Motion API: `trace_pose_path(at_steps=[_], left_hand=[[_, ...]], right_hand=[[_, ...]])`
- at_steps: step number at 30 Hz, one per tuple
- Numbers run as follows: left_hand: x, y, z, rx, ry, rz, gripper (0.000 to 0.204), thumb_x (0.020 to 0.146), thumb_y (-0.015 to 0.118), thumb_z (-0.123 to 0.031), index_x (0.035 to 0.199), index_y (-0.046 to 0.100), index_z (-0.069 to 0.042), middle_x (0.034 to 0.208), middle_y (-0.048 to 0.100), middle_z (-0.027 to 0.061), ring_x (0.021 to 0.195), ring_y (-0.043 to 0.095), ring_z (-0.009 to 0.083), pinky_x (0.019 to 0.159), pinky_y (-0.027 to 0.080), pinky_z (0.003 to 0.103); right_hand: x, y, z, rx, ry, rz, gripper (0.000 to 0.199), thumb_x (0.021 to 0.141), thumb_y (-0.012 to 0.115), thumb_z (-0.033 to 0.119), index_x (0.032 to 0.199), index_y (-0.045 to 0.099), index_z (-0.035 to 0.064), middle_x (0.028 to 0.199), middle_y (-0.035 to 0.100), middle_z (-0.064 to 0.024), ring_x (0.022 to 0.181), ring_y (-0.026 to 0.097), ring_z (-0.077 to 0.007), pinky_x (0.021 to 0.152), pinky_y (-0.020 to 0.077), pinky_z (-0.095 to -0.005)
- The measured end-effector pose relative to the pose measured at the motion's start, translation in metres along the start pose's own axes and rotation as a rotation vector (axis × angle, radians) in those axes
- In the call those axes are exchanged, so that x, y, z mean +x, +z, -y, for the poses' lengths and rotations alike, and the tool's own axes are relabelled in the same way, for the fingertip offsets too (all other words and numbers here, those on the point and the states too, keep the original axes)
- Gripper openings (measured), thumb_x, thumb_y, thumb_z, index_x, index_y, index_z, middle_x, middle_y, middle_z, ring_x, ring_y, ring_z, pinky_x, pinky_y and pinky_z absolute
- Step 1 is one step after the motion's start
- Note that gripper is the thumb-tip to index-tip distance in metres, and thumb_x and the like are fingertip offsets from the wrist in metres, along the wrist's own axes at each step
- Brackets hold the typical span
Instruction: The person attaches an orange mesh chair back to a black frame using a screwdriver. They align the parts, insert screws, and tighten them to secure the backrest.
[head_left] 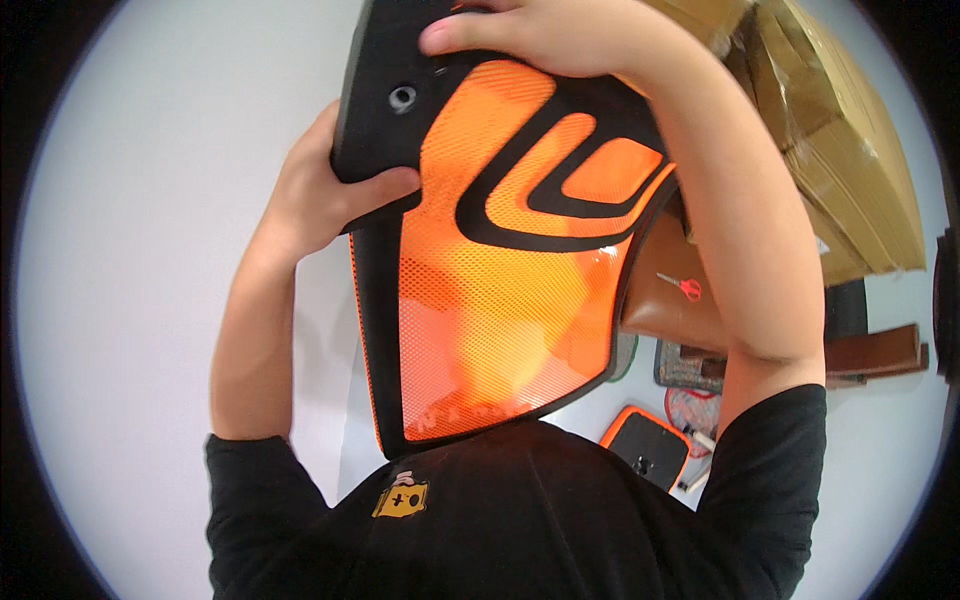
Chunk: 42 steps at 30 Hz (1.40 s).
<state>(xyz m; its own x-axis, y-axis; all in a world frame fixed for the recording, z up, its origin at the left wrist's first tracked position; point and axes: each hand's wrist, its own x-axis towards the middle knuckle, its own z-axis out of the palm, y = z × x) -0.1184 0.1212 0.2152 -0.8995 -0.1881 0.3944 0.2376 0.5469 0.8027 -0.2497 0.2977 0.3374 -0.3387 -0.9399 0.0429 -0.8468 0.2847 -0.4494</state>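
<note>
I have the orange mesh panel (500, 300) raised close in front of my chest. My left hand (320, 190) is clamped on its black left edge, my right hand (540, 35) over the top rim. It looks light, flexible; the stiff black border seems the surest hold.

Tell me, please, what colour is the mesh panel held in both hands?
Bright orange mesh panel with black trim and curved black stripes, clearest in the head view.

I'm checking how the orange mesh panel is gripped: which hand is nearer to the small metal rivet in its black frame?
Left. The left hand grips the black frame edge just below the rivet; the right hand holds the orange mesh panel at its top edge, farther along.
</note>
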Motion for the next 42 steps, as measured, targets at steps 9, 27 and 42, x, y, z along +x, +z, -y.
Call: trace_pose_path(at_steps=[9,27,42], left_hand=[[-0.041,-0.068,0.165,-0.157,-0.562,-0.309,0.065,0.064,0.075,-0.024,0.112,0.045,0.008,0.098,0.058,0.0151,0.086,0.058,0.0195,0.076,0.047,0.03],[-0.108,0.017,0.326,-0.685,-0.819,-0.63,0.059,0.068,0.074,-0.026,0.108,0.046,0.009,0.097,0.059,0.0164,0.085,0.059,0.0224,0.074,0.047,0.031],[-0.128,0.197,0.227,-0.472,-0.857,-0.906,0.06,0.073,0.071,-0.025,0.113,0.04,0.006,0.106,0.053,0.0123,0.097,0.052,0.0201,0.085,0.041,0.029]], right_hand=[[0.225,0.16,-0.033,-0.389,-0.585,-0.525,0.037,0.075,0.061,0.039,0.09,0.062,0.0059,0.089,0.056,-0.0114,0.086,0.054,-0.029,0.076,0.0446,-0.0376],[-0.137,0.331,-0.097,0.834,0.962,-1.051,0.027,0.085,0.052,0.032,0.099,0.043,0.0097,0.069,0.042,0.0002,0.058,0.043,-0.0118,0.052,0.039,-0.0291],[-0.117,0.276,-0.332,0.786,0.791,-0.547,0.035,0.085,0.054,0.023,0.11,0.051,-0.0016,0.104,0.058,-0.0102,0.095,0.054,-0.0177,0.08,0.0418,-0.0285]])
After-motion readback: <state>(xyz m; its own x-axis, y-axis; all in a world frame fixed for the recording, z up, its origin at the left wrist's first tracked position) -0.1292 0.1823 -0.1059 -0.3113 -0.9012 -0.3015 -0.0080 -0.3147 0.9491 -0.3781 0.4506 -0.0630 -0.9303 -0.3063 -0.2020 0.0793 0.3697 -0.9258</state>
